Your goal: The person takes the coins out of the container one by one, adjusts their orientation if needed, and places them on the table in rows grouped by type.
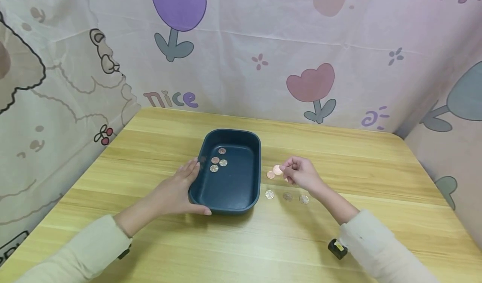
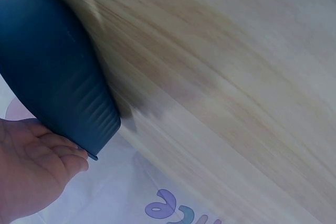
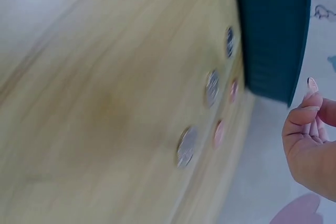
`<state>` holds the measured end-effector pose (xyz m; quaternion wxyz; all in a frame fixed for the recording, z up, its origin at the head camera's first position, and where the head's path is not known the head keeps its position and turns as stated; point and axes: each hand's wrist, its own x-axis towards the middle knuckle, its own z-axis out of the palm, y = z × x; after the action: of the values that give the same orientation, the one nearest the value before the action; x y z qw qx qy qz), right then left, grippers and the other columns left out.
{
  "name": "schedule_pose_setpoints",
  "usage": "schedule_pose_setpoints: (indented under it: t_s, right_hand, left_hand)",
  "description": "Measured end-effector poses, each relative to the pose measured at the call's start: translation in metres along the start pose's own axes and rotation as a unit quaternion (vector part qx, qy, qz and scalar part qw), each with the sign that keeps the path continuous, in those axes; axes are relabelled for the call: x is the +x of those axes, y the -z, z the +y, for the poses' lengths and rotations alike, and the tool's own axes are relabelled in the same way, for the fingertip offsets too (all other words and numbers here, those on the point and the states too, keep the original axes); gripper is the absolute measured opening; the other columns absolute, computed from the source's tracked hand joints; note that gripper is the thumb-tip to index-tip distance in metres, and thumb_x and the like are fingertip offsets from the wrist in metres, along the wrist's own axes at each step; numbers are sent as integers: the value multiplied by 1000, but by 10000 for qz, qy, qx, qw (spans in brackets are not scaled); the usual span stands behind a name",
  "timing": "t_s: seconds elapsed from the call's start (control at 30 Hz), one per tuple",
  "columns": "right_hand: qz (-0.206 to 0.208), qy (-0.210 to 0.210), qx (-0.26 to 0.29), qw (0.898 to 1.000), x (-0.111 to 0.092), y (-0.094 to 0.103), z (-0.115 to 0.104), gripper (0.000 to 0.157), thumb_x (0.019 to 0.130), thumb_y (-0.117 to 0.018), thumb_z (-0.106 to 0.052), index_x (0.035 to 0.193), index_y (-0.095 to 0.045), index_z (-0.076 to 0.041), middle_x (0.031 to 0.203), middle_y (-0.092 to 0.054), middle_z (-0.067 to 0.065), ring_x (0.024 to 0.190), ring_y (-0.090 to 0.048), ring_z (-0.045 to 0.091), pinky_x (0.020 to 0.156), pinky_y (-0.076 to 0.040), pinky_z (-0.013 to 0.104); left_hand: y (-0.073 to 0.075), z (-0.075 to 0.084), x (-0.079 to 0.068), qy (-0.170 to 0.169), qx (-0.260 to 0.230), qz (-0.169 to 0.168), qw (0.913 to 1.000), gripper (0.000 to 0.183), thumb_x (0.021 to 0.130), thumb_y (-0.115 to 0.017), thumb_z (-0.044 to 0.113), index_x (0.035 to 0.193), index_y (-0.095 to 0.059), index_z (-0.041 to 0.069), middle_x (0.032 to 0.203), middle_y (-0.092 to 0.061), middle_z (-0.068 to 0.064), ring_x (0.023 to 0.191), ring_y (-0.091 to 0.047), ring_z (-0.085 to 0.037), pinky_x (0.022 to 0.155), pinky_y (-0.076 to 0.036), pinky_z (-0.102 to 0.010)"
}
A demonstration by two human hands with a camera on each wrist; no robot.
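Note:
A dark blue rectangular tray (image 1: 229,191) sits on the table, with several copper and silvery coins (image 1: 223,162) lying in its left part. My left hand (image 1: 175,193) holds the tray at its near left corner, fingers at the left rim and thumb along the front. In the left wrist view the fingertips (image 2: 79,158) meet the rim. Right of the tray, my right hand (image 1: 301,175) pinches a copper coin (image 1: 278,169) between thumb and fingers, raised off the table in the right wrist view. Below it lie two copper coins (image 3: 219,133) and three silvery coins (image 1: 288,196).
The wooden table (image 1: 357,161) reaches a cloth backdrop (image 1: 241,78) printed with flowers at the back and sides. A small black device (image 1: 337,248) hangs at the right sleeve, and another dark one (image 1: 125,251) shows under the left sleeve.

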<state>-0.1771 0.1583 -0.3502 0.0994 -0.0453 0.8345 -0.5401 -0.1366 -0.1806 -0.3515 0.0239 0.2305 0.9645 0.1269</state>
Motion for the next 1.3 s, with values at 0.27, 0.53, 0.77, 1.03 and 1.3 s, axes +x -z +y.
schedule_pose_setpoints:
  t_s: [0.27, 0.53, 0.77, 1.03, 1.3]
  right_hand:
    - [181, -286, -376, 9987, -3, 25, 22, 14, 91, -53, -9, 91, -53, 6, 65, -54, 3, 50, -46, 6, 46, -41, 18]
    - [151, -607, -693, 9956, -5, 38, 37, 17, 92, -52, -8, 96, -54, 8, 67, -57, 2, 53, -49, 6, 48, -43, 16]
    - [20, -1014, -904, 9907, -2, 43, 46, 15, 92, -53, -8, 93, -54, 7, 65, -57, 1, 50, -46, 5, 45, -40, 16]
    - [88, -1344, -1190, 9837, 4, 44, 53, 13, 91, -54, -7, 86, -57, 4, 60, -56, 0, 45, -41, 4, 42, -35, 15]
    - [227, -998, -1677, 9805, 3, 42, 54, 10, 90, -55, -4, 85, -56, 5, 60, -57, 3, 43, -40, 4, 40, -34, 14]
  left_hand:
    - [1, 0, -1, 22, 43, -34, 10000, 126, 58, -66, 76, 142, -26, -9, 151, -20, -26, 135, -26, -48, 94, -41, -60]
    - [1, 0, -1, 56, -6, -61, 10000, 127, 57, -66, 76, 142, -26, -8, 152, -19, -25, 135, -25, -48, 94, -41, -60]
    - [0, 0, 0, 54, -8, -44, 10000, 127, 57, -67, 76, 142, -26, -8, 152, -19, -25, 134, -26, -49, 93, -42, -61]
    - [-1, 0, -2, 59, -10, -41, 10000, 126, 57, -67, 76, 142, -27, -8, 151, -19, -25, 135, -25, -49, 94, -41, -60]
    - [0, 1, -2, 6, -36, 14, 10000, 125, 57, -67, 75, 141, -27, -9, 151, -20, -26, 136, -24, -47, 96, -40, -59]
